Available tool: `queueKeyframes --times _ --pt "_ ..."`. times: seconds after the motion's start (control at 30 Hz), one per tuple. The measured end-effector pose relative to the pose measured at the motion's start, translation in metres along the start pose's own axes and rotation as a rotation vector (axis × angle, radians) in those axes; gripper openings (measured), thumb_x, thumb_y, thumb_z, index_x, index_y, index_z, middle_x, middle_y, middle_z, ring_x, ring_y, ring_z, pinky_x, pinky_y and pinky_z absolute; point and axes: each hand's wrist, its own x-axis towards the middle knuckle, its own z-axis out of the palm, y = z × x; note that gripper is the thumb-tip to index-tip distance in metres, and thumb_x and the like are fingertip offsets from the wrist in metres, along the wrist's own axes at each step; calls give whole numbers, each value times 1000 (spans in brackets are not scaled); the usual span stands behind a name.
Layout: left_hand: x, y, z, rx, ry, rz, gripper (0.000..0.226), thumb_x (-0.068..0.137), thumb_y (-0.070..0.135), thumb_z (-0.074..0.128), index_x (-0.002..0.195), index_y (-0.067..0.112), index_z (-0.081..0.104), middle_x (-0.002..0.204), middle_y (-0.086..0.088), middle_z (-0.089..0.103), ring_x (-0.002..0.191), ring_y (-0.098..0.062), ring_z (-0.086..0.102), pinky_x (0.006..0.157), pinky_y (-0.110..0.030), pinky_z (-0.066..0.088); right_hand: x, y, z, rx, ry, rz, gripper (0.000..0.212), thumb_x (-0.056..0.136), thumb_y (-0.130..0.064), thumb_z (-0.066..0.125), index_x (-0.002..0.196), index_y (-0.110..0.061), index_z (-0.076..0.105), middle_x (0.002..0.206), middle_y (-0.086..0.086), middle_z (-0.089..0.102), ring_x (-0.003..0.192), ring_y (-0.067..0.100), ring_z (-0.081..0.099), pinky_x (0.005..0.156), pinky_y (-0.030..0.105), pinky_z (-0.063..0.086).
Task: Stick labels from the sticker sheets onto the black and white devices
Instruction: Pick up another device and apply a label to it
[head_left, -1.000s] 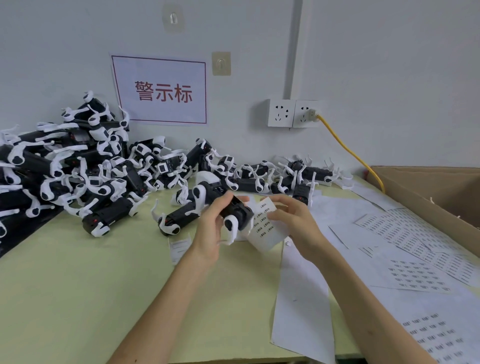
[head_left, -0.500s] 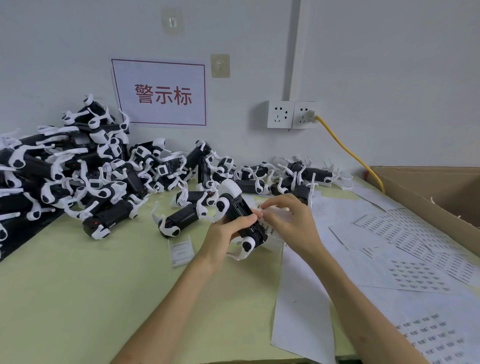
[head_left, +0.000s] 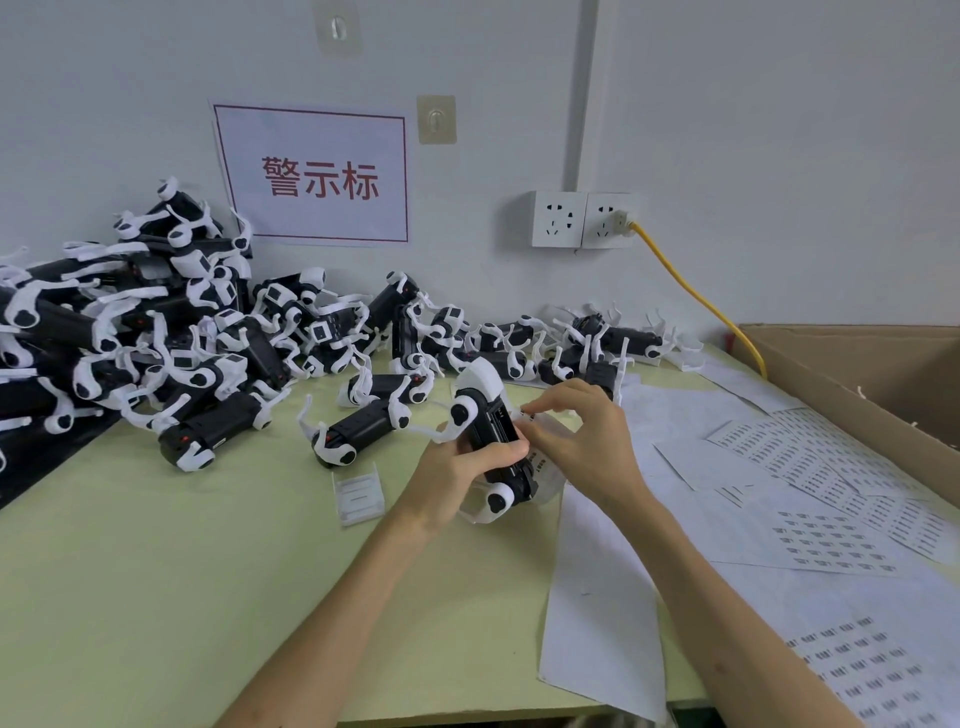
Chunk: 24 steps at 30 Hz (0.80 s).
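- Workbench view from a head-worn camera, two bare forearms reaching over a pale green table (head_left: 156, 571).
- Left hand (head_left: 457, 467), fingers and thumb curled round a black and white device (head_left: 491, 436), held just above the middle of the table, tilted, rounded white end toward the wall.
- Right hand (head_left: 576, 436), fingers bent, thumb and forefinger pinching a small sticker sheet (head_left: 545, 467) against the device's right side; most of that sheet hidden behind device and hand.
- Tall pile of devices (head_left: 130, 322) heaped at far left against the wall, thin white clips sticking out every way.
- Lower row of devices (head_left: 519, 343) along the wall, behind the hands.
- Lone device (head_left: 358, 431) lying on the table just left of the held one, apart from the pile.
- Small white plastic piece (head_left: 358, 493) flat on the table, near the left wrist.
- Large sticker sheets (head_left: 810, 457) printed with rows of tiny dark labels, spread and overlapping on the right side of the table.
- Blank white paper (head_left: 602, 597) under the right forearm.
- Open cardboard box (head_left: 883, 374) at the far right edge.
- White wall sign (head_left: 311, 174) with red border and red Chinese characters.
- Double wall socket (head_left: 582, 218), yellow cable (head_left: 696, 296) plugged into its right half, sloping down toward the box.
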Motion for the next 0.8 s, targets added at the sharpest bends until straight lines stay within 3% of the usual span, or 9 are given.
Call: queueKeyframes --times 0.1,0.2,0.43,0.8 --pt "2 -3 0 8 -6 -4 30 72 33 74 96 13 75 89 6 75 86 -4 70 67 -14 51 -1 -1 0 24 -3 -3 11 81 -20 85 76 -24 76 88 -7 66 98 15 59 87 28 45" --pt "3 -5 0 13 -11 -17 37 64 42 77 93 19 76 92 4 75 90 -9 70 77 -23 55 -1 0 -1 47 -5 -16 16 82 -17 84 70 -23 75 82 -1 65 80 9 57 78 29 47" --pt "2 -4 1 24 -16 -31 33 68 38 74 96 20 76 89 6 76 85 -5 71 69 -16 54 0 4 0 3 -5 -26 13 84 -11 79 73 -15 75 77 -6 68 70 7 58 71 18 45" --pt "2 -5 1 0 0 -30 29 73 32 73 97 16 76 88 6 77 83 -3 71 66 -13 52 2 6 0 3 -17 -15 10 88 -10 73 80 -16 76 80 -8 69 76 10 62 70 20 47"
